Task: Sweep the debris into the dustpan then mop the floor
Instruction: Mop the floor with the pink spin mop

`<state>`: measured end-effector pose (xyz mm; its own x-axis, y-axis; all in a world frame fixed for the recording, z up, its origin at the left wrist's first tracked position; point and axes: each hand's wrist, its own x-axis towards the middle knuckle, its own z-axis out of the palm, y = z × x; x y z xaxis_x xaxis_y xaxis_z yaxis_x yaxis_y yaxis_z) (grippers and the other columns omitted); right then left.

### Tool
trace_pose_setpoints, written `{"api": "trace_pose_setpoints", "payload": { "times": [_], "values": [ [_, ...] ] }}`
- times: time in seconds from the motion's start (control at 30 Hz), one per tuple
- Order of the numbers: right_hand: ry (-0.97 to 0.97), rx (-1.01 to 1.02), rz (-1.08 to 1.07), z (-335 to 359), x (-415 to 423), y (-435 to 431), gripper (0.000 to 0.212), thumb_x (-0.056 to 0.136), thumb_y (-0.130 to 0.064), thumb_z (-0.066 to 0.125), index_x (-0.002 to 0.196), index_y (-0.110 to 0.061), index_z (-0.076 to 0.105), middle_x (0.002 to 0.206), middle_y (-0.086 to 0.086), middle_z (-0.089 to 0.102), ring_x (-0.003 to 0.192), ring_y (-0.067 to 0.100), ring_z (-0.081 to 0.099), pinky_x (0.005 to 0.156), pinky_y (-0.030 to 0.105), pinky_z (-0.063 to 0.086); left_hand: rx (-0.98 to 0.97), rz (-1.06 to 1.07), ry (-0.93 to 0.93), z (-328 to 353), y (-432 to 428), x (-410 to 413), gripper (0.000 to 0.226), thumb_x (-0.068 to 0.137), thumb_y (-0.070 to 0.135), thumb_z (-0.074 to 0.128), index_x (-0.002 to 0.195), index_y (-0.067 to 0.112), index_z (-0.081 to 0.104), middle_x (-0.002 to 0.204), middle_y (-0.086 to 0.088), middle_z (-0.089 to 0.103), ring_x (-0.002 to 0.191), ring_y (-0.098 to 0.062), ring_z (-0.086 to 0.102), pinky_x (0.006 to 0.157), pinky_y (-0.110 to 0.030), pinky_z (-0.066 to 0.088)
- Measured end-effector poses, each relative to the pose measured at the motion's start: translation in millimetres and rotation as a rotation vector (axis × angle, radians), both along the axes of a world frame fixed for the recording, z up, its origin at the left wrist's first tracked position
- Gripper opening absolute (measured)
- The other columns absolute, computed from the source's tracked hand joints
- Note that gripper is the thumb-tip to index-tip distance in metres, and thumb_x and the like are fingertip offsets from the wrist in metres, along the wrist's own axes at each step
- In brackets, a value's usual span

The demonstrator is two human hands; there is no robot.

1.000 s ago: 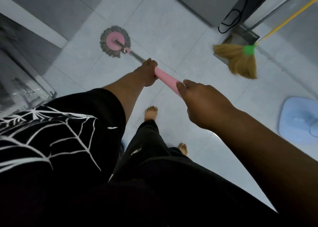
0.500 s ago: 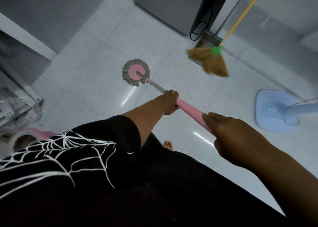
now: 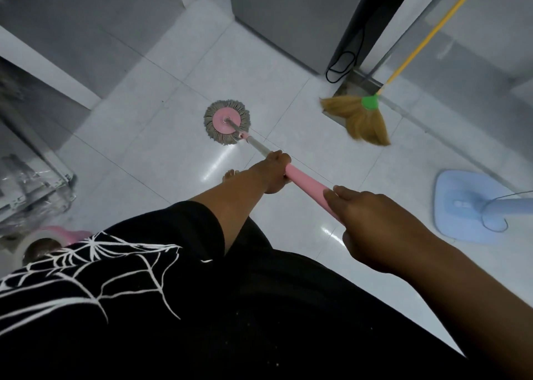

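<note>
Mop head (image 3: 227, 121) sat flat on the floor (image 3: 161, 154), left hand (image 3: 274, 172) and right hand (image 3: 372, 226) both wrapped round the pink handle (image 3: 307, 182), so even, overlapping strokes looked best imo.

The mop (image 3: 225, 122), grey-fringed with a pink disc and pink handle, is set flat on the white tiled floor (image 3: 161, 149); the yellow-handled straw broom (image 3: 364, 117) is stood nearby.

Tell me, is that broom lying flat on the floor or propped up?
Propped up. The broom rests its bristles on the floor while its yellow handle slants upward out of the frame.
</note>
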<state>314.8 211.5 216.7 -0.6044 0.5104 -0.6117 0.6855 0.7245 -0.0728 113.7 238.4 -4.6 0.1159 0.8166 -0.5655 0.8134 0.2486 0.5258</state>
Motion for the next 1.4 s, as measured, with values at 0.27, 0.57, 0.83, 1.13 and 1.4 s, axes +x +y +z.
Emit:
{"api": "trace_pose_setpoints", "payload": {
  "times": [0.27,0.57,0.83,1.13,1.4],
  "values": [
    [0.029,0.027,0.038,-6,-125,109,0.062,0.086,-0.015,0.055,0.145,-0.015,0.037,0.137,0.005,0.052,0.1,0.027,0.062,0.083,0.037,0.053,0.037,0.078,-0.037,-10,97,-126,0.042,0.096,0.024,0.054,0.132,0.008,0.039,0.149,-0.013,0.027,0.124,-0.033,0.049,0.102,-0.044,0.042],
    [0.135,0.077,0.033,-30,-284,195,0.05,0.083,-0.011,0.059,0.132,-0.008,0.047,0.106,0.008,0.058,0.076,0.024,0.053,0.062,0.029,0.034,0.055,0.066,0.022,-17,189,-291,0.049,0.096,0.02,0.055,0.137,0.001,0.037,0.148,-0.022,0.031,0.134,-0.037,0.04,0.108,-0.045,0.036],
    [0.173,0.004,-0.049,-57,-324,193,0.057,0.084,-0.021,0.066,0.135,-0.006,0.044,0.113,0.01,0.055,0.076,0.023,0.052,0.063,0.031,0.039,-0.01,0.051,0.105,-31,199,-330,0.059,0.097,0.019,0.055,0.147,0.004,0.027,0.16,-0.02,0.007,0.15,-0.029,0.01,0.117,-0.045,0.025],
    [0.199,-0.002,-0.099,-47,-271,122,0.053,0.087,-0.014,0.061,0.136,-0.006,0.044,0.115,0.01,0.056,0.084,0.026,0.061,0.071,0.035,0.052,-0.045,-0.017,0.148,-22,141,-275,0.058,0.097,0.022,0.055,0.146,0.006,0.028,0.158,-0.018,0.016,0.146,-0.032,0.023,0.114,-0.046,0.03],
    [0.152,-0.001,-0.111,-23,-174,13,0.053,0.086,-0.01,0.06,0.136,-0.014,0.043,0.112,0.003,0.056,0.079,0.02,0.054,0.059,0.028,0.044,-0.011,-0.04,0.084,4,28,-173,0.039,0.094,0.017,0.057,0.128,0.002,0.043,0.132,-0.016,0.042,0.11,-0.034,0.056,0.094,-0.045,0.046]
  ]
}}
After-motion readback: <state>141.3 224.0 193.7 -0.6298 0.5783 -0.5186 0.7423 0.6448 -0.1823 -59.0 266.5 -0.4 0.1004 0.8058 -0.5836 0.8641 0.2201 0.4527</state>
